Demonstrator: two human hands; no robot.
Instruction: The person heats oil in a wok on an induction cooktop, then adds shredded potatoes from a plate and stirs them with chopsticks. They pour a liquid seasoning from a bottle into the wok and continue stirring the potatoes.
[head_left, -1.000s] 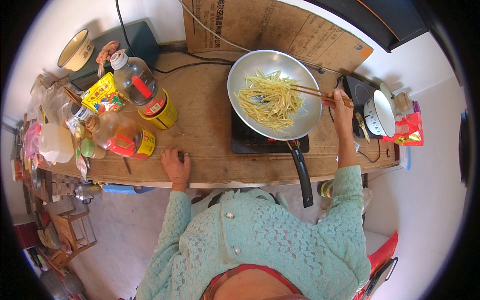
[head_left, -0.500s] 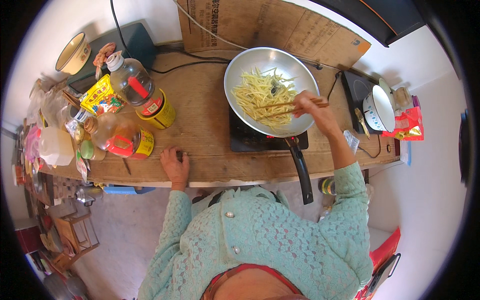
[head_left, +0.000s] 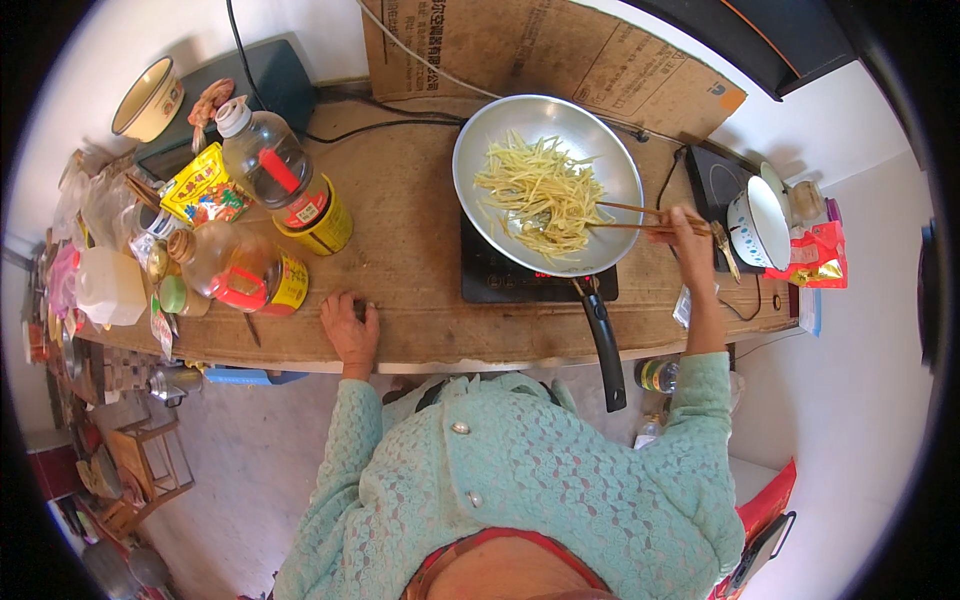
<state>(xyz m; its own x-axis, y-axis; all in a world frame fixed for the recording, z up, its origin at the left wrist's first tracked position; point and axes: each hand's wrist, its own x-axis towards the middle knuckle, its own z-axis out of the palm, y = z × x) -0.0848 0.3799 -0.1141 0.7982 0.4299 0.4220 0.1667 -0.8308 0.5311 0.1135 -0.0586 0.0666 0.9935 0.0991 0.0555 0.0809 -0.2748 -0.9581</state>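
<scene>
A silver frying pan (head_left: 490, 125) with a black handle sits on a black induction cooker (head_left: 500, 289). In it lies a heap of pale yellow shredded potato (head_left: 545, 195). My right hand (head_left: 688, 240) is right of the pan, closed around a pair of wooden chopsticks (head_left: 640, 220); their tips spread a little apart and touch the shreds at the heap's right side. Near the front edge of the wooden table (head_left: 400, 270), my left hand (head_left: 349, 325) rests palm down, fingers loosely stretched and holding nothing.
Large bottles of dark liquid (head_left: 265, 150) and oil (head_left: 230, 265) stand at the left, beside a yellow packet (head_left: 205, 185) and a white jug (head_left: 110, 287). To the right, a white bowl (head_left: 760, 225) sits on another black cooktop (head_left: 715, 180). Cardboard (head_left: 540, 60) leans behind; cables cross the table.
My right hand has moved right, drawing the chopsticks from across the shreds to their right edge and opening them slightly. The heap has shifted and spread. My left hand stays put.
</scene>
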